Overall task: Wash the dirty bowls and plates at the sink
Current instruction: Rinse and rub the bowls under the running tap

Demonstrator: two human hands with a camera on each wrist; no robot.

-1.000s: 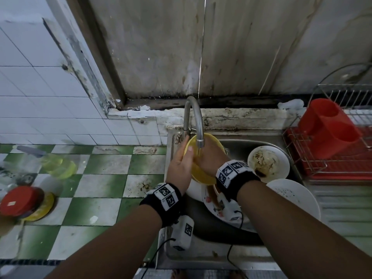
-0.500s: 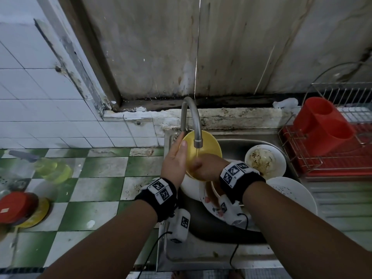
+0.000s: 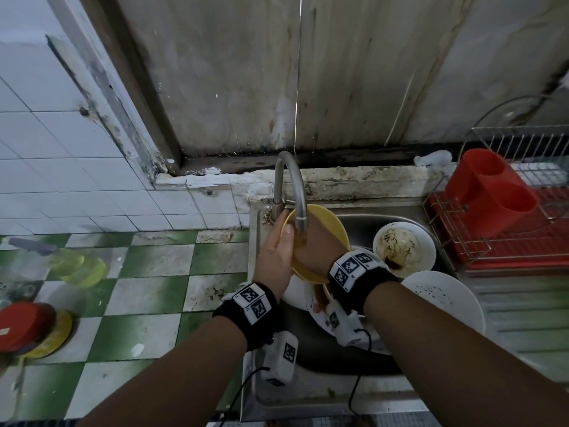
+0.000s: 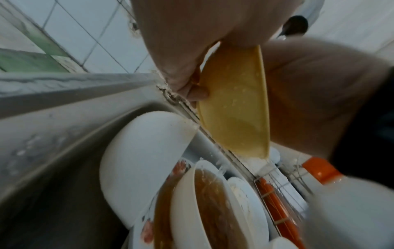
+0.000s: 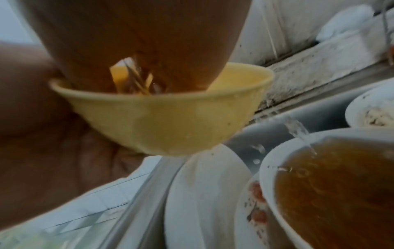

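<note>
Compared with the frame a second ago, our right hand [image 3: 317, 241] sits lower and deeper in the yellow bowl [image 3: 331, 224], while the left hand [image 3: 274, 257] keeps its place on the near-left rim.

Head view: we hold the bowl under the tap [image 3: 300, 208], over the sink [image 3: 363, 223], tilted with its mouth facing right. The left hand grips the rim, thumb on the inside. The right hand lies inside the bowl; its finger posture is hidden, so we cannot tell whether it is flat or curled. A dirty white bowl [image 3: 404, 248] and a white plate [image 3: 446, 297] wait to the right.

Left wrist view: the fingers [image 4: 192, 91] curl round the bowl's back wall, and the bowl's mouth faces the right forearm.

Right wrist view: the right hand fills the bowl's mouth, and water [image 5: 297, 129] runs off into a bowl of brown liquid [image 5: 332, 188] directly below.

We judge the next move to be a rotation: the left hand, nearer the rim, turns the bowl against the right.
</note>
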